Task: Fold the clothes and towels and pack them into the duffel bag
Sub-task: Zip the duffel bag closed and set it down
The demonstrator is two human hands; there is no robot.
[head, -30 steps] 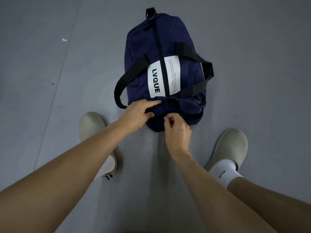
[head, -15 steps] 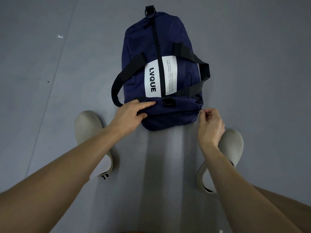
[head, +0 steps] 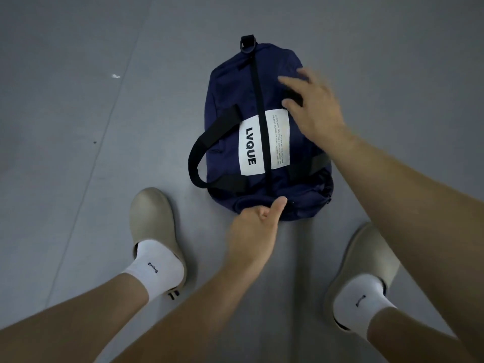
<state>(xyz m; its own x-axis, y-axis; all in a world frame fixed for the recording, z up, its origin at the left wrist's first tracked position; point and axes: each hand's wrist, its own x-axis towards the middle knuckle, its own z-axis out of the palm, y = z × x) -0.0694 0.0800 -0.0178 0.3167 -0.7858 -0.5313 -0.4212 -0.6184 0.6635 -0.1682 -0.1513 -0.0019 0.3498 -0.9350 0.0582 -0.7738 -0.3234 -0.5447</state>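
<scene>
Bag (head: 231, 87) on the floor — left hand (head: 252, 229) grips its near end, right hand (head: 314, 111) spread open above its far side.

White crew socks (head: 154, 263), each with a small dark emblem (short dark stripes near the left heel), sit in smooth beige slip-on clogs (head: 152, 213) below bare shins.

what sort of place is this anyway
Probably an indoor room, though little shows: a smooth grey floor with straight seams, a navy duffel bag lying on it, and a person standing over it in beige clogs and white socks.
</scene>
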